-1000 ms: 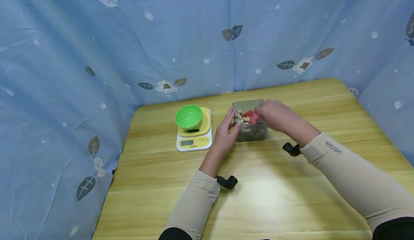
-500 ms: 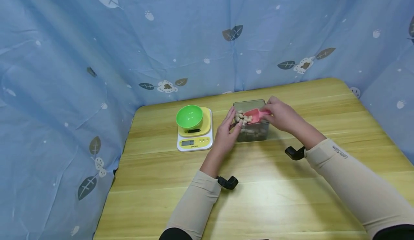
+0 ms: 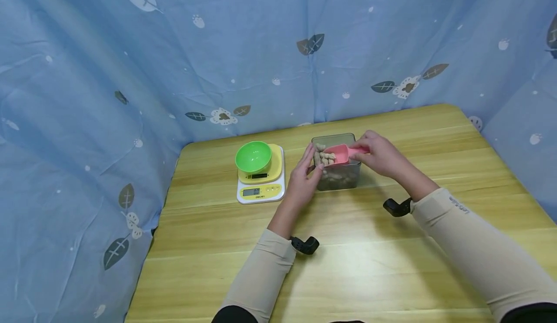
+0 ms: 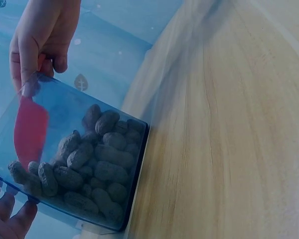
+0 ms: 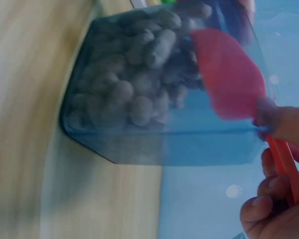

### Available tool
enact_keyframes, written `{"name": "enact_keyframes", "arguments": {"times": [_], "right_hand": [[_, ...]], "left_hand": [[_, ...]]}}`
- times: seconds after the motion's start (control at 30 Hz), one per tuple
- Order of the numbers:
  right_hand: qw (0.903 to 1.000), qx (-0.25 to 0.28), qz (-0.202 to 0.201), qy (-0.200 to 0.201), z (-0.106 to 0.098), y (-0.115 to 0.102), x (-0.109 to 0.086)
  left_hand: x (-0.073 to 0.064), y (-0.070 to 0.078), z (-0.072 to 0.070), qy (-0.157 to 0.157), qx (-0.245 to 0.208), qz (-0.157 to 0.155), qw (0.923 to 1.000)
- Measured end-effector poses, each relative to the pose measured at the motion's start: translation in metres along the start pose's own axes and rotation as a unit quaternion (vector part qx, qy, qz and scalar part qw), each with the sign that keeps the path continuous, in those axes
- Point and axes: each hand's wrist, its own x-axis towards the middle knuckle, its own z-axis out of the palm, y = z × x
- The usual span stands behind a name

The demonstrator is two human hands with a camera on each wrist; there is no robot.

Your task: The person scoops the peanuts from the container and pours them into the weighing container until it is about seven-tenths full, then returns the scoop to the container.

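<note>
My right hand (image 3: 377, 154) pinches the handle of a pink scoop (image 3: 337, 154) over the right rim of a see-through dark plastic container (image 3: 338, 178). The scoop's bowl dips inside the container, its mouth facing left against peanuts (image 3: 326, 158). Through the wall, the left wrist view shows peanuts (image 4: 109, 159) heaped beside the scoop (image 4: 31, 130). My left hand (image 3: 301, 180) rests against the container's left side, fingers extended along it and thumb near the front corner. In the right wrist view, fingers and thumb hold the scoop's handle (image 5: 285, 167).
Left of the container stands a yellow and white kitchen scale (image 3: 261, 193), its display reading about zero. A green bowl (image 3: 253, 157) sits on the scale's platform. Everything stands on a wooden table (image 3: 348, 265), with a blue patterned curtain (image 3: 261, 47) behind it.
My right hand has drawn back to the right and the scoop has come up from deeper in the container, showing more of its bowl and handle. My left hand has stayed put.
</note>
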Motion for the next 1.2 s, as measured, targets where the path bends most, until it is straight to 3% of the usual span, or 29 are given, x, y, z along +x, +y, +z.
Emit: {"name": "enact_keyframes", "arguments": {"times": [0.37,0.6,0.8,0.97,1.2], "right_hand": [[0.9991,0.040,0.008,0.009,0.004,0.001,0.000],[0.9968,0.060,0.052,0.008,-0.001,0.003,-0.001],[0.9961,0.063,0.062,0.006,-0.007,0.003,0.000],[0.9969,0.056,0.055,0.011,-0.013,-0.002,0.005],[0.9971,0.066,0.029,0.025,-0.011,-0.023,0.025]], "left_hand": [[-0.001,0.000,-0.001,-0.014,0.006,-0.001,0.9999],[-0.001,0.000,-0.003,-0.017,0.015,-0.008,0.9997],[-0.001,0.004,-0.010,-0.029,0.025,-0.016,0.9991],[0.000,0.003,-0.030,-0.026,0.050,-0.007,0.9984],[-0.005,-0.011,-0.075,0.016,0.120,-0.011,0.9926]]}}
